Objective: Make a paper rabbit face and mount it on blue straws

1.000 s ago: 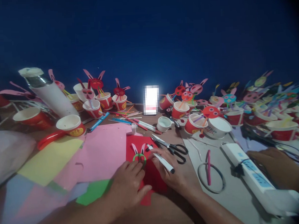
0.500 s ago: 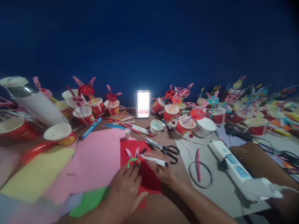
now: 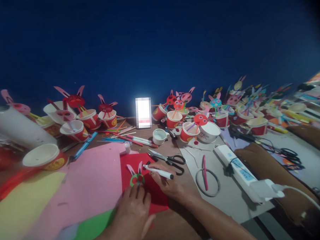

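Observation:
A green paper bunny face (image 3: 132, 178) with pink ears and dark ear centres lies on a red paper sheet (image 3: 158, 199). My left hand (image 3: 136, 206) rests flat over its lower part, fingers stretched out, pressing it on the sheet. In my right hand (image 3: 166, 181) is a white marker (image 3: 159, 172), with its dark end toward the right and its other end near the bunny's right ear. Something small and black lies beside that end; I cannot make out whether it is a cap. Black-handled scissors (image 3: 168, 157) lie just beyond my right hand.
Pink paper (image 3: 93, 183), yellow paper (image 3: 33, 196) and green paper (image 3: 87, 229) spread leftward. A white cup (image 3: 159, 137), a glowing phone (image 3: 143, 112) and paper cups (image 3: 189, 132) with bunny figures stand behind. To the right are a grey ring (image 3: 219, 184) and a power strip (image 3: 239, 173).
The view has turned a little to the right, so things on the table appear farther left. Both hands keep about the same place on the red sheet, and the marker is still held.

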`<state>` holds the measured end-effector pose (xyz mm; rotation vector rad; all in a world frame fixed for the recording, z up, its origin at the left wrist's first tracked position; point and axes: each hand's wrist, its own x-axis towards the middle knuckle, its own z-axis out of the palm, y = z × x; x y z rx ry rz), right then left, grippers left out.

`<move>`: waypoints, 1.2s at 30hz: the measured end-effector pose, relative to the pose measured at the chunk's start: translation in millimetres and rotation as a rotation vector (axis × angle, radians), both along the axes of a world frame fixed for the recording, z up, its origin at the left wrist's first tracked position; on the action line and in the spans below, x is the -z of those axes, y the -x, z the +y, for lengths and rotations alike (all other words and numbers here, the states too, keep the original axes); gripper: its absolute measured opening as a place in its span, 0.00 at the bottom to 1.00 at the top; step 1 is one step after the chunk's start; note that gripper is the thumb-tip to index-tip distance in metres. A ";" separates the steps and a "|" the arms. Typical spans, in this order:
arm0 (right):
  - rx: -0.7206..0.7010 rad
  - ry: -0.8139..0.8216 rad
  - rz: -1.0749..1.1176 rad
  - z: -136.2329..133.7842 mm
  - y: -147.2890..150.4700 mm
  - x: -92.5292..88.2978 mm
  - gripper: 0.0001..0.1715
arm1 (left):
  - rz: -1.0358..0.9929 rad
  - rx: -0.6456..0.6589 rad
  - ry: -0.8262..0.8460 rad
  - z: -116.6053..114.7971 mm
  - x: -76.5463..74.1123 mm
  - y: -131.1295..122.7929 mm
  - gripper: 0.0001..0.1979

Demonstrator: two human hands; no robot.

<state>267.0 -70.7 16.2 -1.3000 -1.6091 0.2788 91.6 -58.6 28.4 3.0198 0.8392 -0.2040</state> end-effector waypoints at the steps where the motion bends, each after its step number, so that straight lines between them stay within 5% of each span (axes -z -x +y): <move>1: 0.003 0.006 -0.001 0.3 0.2 0.2 0.12 | 0.002 0.006 0.003 0.7 0.2 -0.4 0.25; 10: 0.023 0.112 0.084 2.0 4.8 10.1 0.08 | 0.058 -0.004 0.060 3.9 -9.7 0.1 0.26; 22: -0.032 0.390 0.846 18.2 4.3 -27.1 0.08 | 0.096 -0.040 0.168 7.1 -25.1 -3.8 0.25; 36: 0.129 0.499 0.832 7.2 12.1 -2.5 0.07 | 0.059 0.040 0.154 4.4 -14.9 -1.3 0.26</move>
